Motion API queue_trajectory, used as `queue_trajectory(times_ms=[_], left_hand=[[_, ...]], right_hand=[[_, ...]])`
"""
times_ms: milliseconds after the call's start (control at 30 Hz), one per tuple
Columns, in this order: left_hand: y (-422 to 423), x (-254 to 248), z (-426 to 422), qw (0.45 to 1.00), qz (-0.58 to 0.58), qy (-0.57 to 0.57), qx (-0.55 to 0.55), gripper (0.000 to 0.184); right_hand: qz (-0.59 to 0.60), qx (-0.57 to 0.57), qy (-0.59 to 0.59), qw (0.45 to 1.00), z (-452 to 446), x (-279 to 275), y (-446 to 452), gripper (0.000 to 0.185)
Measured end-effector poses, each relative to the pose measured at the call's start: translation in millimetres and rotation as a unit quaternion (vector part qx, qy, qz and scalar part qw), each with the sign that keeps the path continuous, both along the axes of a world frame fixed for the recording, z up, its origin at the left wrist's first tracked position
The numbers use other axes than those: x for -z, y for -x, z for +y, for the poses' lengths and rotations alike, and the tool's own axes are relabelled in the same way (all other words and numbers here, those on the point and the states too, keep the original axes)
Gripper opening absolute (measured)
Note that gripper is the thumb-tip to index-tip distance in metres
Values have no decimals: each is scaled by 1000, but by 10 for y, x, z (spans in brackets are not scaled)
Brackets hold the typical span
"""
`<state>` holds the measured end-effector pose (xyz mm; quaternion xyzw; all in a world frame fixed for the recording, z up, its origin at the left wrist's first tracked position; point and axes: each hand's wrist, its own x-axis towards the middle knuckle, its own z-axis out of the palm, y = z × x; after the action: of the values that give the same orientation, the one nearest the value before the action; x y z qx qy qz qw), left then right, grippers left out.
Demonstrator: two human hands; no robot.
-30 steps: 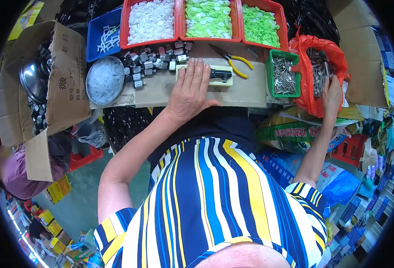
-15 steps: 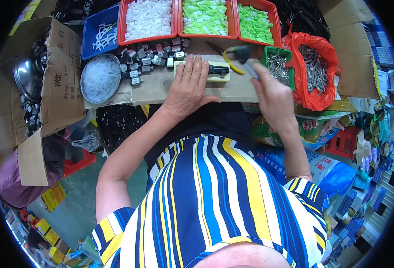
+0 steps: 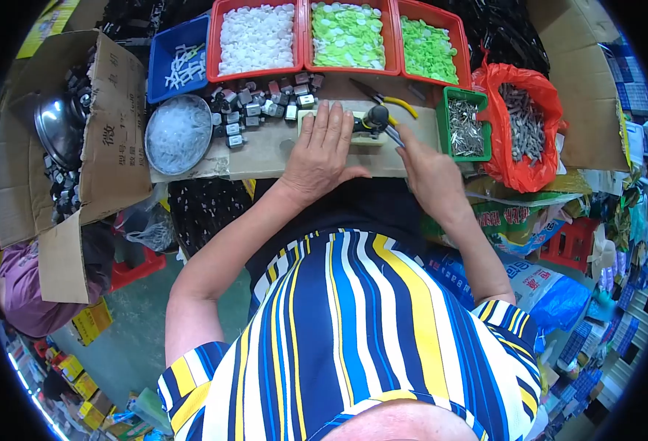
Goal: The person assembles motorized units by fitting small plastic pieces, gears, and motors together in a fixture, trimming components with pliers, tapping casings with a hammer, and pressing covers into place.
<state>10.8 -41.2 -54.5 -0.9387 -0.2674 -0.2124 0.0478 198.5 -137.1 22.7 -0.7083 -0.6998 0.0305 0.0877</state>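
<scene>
We judge work midway: left hand [image 3: 316,156] open across a cream block [image 3: 369,140], right hand [image 3: 434,175] gripping a hammer [image 3: 376,117].

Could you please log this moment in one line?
left hand: fingers over pale block; right hand: holding hammer; pliers: lying nearby

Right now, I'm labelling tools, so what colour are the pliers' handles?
The pliers' handles are yellow, seen best in the head view.
</scene>
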Motion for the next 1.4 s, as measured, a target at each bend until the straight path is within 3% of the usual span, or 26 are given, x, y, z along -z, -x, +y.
queue_trajectory(times_ms=[200,467,533,567,633,667,700,767,800,833,933,967,1033,1067,1167,1233,1267,1333,1400], left_hand=[[5,-134,-76,994,-41,105,-8,89],[23,-67,-338,995,-55,88,8,79],[16,-71,-338,996,-44,73,7,79],[15,-71,-339,996,-43,73,6,79],[17,-73,-332,996,-48,71,13,77],[16,-64,-321,996,-48,70,12,77],[13,-34,-311,998,-36,56,15,80],[10,150,-333,997,-59,48,19,84],[15,112,-328,997,-59,48,20,84],[8,59,-309,997,-51,51,22,83],[25,27,-321,996,-51,64,24,82],[20,26,-318,995,-61,70,25,81],[30,57,-333,993,-81,73,32,76],[38,62,-309,991,-101,76,33,71],[121,-29,-242,988,-124,81,34,66],[200,-57,-210,986,-138,98,4,62],[229,-56,-179,987,-134,92,-7,62],[236,-54,-185,989,-126,81,-1,59],[218,-48,-184,989,-128,78,-5,58]], right_hand=[[-21,-24,-10,999,2,4,-40,32],[18,-25,23,999,75,-204,-61,34],[27,-64,-46,996,138,-418,2,37],[83,-91,-149,981,190,-470,63,41],[147,-92,-240,955,255,-563,186,44],[150,-72,-227,960,262,-477,218,45],[154,-153,-276,936,407,-287,225,45],[-29,-98,29,994,406,-83,277,44],[-18,-111,52,992,432,-122,297,43],[-20,-115,51,992,450,-175,303,43],[78,-113,-132,982,416,-220,335,34],[76,-111,-131,982,420,-152,315,34],[21,-98,5,995,447,-59,287,33],[6,-98,12,995,407,-121,244,33],[98,-102,-166,976,409,-262,199,36],[148,-52,-203,967,336,-337,162,38],[141,-54,-200,968,309,-251,122,38],[26,-31,3,999,243,0,53,41],[59,-39,-17,997,249,4,7,38]])
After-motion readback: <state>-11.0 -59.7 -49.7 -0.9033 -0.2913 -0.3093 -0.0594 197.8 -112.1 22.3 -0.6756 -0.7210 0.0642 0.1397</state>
